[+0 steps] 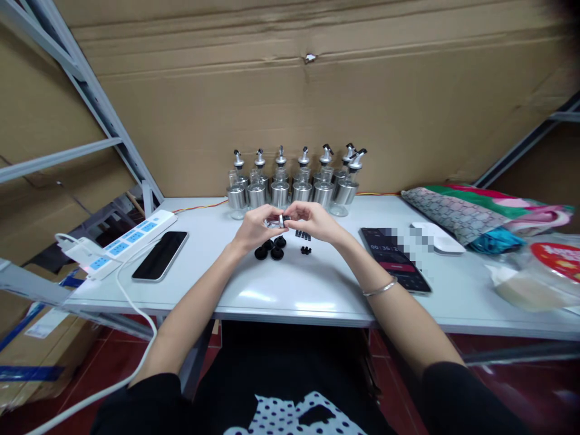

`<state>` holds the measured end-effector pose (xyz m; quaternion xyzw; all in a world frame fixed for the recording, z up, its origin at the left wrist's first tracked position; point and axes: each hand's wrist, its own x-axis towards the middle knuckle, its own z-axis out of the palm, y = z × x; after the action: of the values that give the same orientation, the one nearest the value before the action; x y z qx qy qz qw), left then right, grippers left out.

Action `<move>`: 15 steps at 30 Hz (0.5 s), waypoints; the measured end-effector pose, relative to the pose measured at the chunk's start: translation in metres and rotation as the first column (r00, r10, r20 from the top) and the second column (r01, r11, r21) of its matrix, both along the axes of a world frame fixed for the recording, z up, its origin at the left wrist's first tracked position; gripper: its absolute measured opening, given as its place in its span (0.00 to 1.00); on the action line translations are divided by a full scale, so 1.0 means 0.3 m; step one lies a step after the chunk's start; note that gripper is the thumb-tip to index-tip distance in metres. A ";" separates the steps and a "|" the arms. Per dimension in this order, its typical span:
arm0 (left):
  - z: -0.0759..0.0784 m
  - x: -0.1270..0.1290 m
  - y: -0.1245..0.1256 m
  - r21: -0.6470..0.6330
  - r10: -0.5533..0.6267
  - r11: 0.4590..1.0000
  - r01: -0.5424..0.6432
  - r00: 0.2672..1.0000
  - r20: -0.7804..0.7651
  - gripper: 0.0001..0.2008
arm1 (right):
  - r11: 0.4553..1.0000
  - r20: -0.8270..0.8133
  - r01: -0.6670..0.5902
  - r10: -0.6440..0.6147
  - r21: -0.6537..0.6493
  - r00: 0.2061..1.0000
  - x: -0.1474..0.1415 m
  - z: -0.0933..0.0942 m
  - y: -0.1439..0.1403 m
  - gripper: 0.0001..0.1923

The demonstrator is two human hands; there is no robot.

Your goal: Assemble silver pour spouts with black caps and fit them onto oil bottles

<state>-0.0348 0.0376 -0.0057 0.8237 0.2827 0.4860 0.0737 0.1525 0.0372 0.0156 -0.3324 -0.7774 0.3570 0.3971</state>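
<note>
My left hand (256,228) and my right hand (310,220) meet over the middle of the white table (317,284). Together they pinch a small shiny metal pourer part (277,222) between the fingertips. Just below the hands lie three round black stoppers (270,249), with a few smaller black pieces (304,240) to their right. Behind the hands stands a row of several glass-and-steel dispenser bottles (292,184) with metal spouts, against the cardboard wall.
A black phone (160,255) and a white power strip (122,241) with its cable lie at the left. Another phone (395,258) with a lit screen, a white oblong device (437,237), folded patterned cloth (480,211) and plastic bags (539,272) lie at the right.
</note>
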 end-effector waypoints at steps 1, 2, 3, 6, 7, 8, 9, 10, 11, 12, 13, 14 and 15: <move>0.003 -0.001 0.000 -0.033 -0.014 0.999 0.014 1.000 0.002 0.13 | 1.000 0.019 -0.002 0.001 0.019 1.000 0.002 0.002 -0.002 0.09; 0.005 -0.002 0.001 -0.066 -0.029 0.997 0.029 1.000 0.006 0.13 | 0.999 0.036 -0.004 0.002 0.039 0.999 0.003 0.004 -0.004 0.09; 0.006 -0.004 0.002 -0.099 -0.044 0.994 0.045 0.999 0.013 0.13 | 0.998 0.053 -0.006 0.002 0.062 0.999 0.004 0.005 -0.005 0.08; 0.011 -0.007 0.005 -0.204 -0.076 0.975 0.081 0.997 0.033 0.13 | 0.991 0.103 -0.014 0.001 0.131 0.995 0.002 0.004 -0.006 0.05; 0.013 -0.009 0.005 -0.242 -0.081 0.966 0.088 0.996 0.039 0.13 | 0.988 0.118 -0.016 -0.002 0.154 0.993 0.001 0.002 -0.005 0.04; 0.015 -0.010 0.006 -0.280 -0.086 0.955 0.095 0.995 0.044 0.13 | 0.984 0.130 -0.017 -0.006 0.177 0.991 0.000 0.000 -0.004 0.04; 0.017 -0.012 0.006 -0.316 -0.087 0.944 0.099 0.995 0.051 0.14 | 0.980 0.142 -0.018 -0.010 0.199 0.990 -0.002 -0.002 -0.002 0.03; 0.019 -0.014 0.006 -0.351 -0.086 0.931 0.101 0.995 0.059 0.14 | 0.975 0.152 -0.018 -0.016 0.221 0.988 -0.003 -0.005 -0.001 0.03; 0.021 -0.016 0.006 -0.383 -0.083 0.918 0.103 0.994 0.067 0.14 | 0.970 0.162 -0.017 -0.023 0.243 0.986 -0.005 -0.007 0.000 0.02; 0.022 -0.018 0.007 -0.413 -0.080 0.905 0.104 0.994 0.075 0.15 | 0.965 0.170 -0.015 -0.031 0.262 0.985 -0.006 -0.009 0.000 0.02; 0.023 -0.021 0.007 -0.441 -0.074 0.892 0.103 0.994 0.083 0.15 | 0.960 0.176 -0.014 -0.037 0.279 0.984 -0.009 -0.011 0.001 0.03; 0.024 -0.024 0.008 -0.466 -0.067 0.879 0.102 0.994 0.090 0.16 | 0.955 0.181 -0.013 -0.043 0.297 0.983 -0.011 -0.013 0.000 0.03; 0.025 -0.026 0.009 -0.487 -0.059 0.868 0.100 0.993 0.097 0.16 | 0.949 0.183 -0.014 -0.047 0.315 0.982 -0.015 -0.015 0.000 0.03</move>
<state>-0.0427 0.0404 0.0018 0.7690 0.3595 0.4270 0.3116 0.1480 0.0373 0.0112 -0.3037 -0.8556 0.1920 0.3725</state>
